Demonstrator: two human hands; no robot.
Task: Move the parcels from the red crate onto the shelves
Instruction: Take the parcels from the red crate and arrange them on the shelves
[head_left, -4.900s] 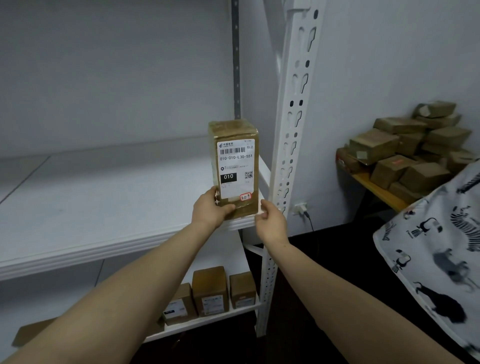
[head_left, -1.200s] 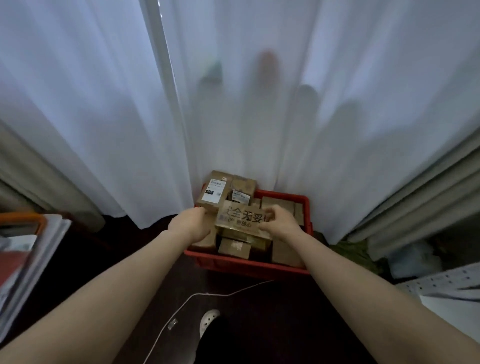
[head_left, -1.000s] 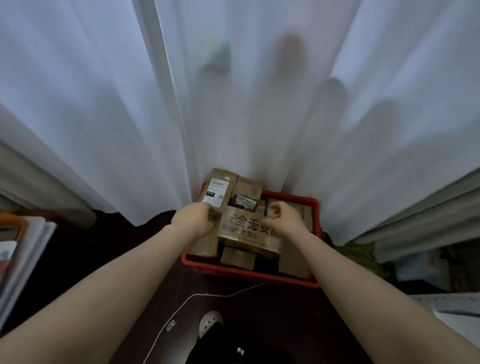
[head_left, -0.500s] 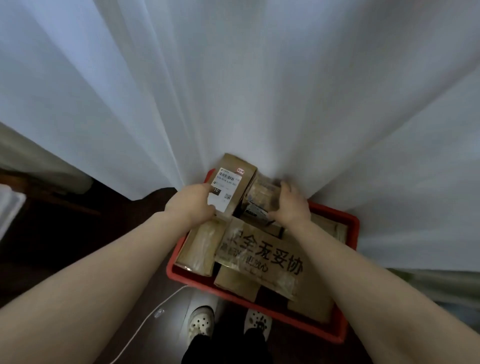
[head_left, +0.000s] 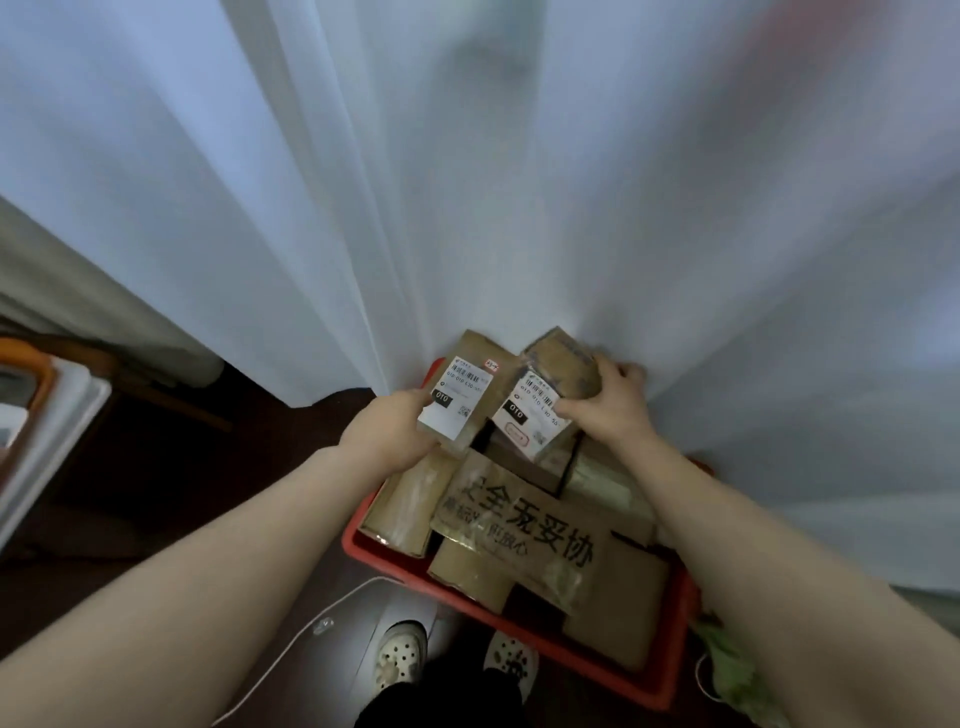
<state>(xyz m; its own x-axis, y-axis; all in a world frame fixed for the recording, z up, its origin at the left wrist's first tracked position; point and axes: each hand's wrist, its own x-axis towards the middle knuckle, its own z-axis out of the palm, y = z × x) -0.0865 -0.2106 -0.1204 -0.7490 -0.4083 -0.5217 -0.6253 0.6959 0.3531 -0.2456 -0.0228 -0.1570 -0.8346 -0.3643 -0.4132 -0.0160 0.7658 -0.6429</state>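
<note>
Just behind the left grip and the right grip, a white curtain hangs to the far rim of the red crate, closing that side. Beneath both, stacked parcels fill the crate, leaving only a narrow dark gap between the grips. Above and toward the person the air is open. Left of the left grip lies bare floor.

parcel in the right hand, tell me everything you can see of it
The parcel is a small brown cardboard box, glossy as if taped. Its white label, with barcode, black block and red-edged sticker, faces the camera. The right hand grips its right side, fingers curled round it. It is tilted, held over the red crate's far end, beside a second parcel in the left hand.
</note>
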